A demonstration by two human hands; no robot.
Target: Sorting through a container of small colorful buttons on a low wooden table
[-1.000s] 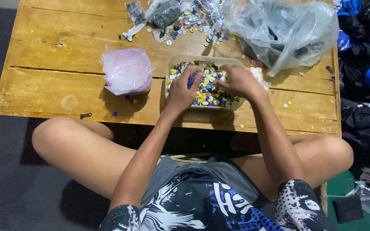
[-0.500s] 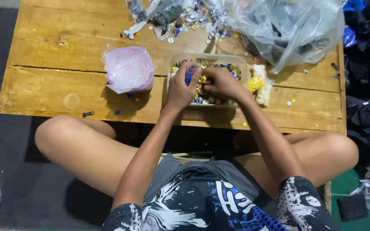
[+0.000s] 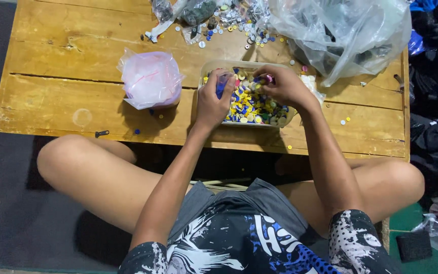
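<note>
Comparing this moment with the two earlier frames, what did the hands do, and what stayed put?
Both hands moved toward the far rim of the clear tub of small coloured caps. The left hand now closes around a small blue piece, which first showed in it half a second ago; the right hand pinches something small that I cannot make out. The pink bag, the big clear bag and the wooden table kept their places.

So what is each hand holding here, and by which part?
Left hand pinches something small and blue, grip point unclear. Right hand reaches into the tub; any hold cannot be told.
</note>
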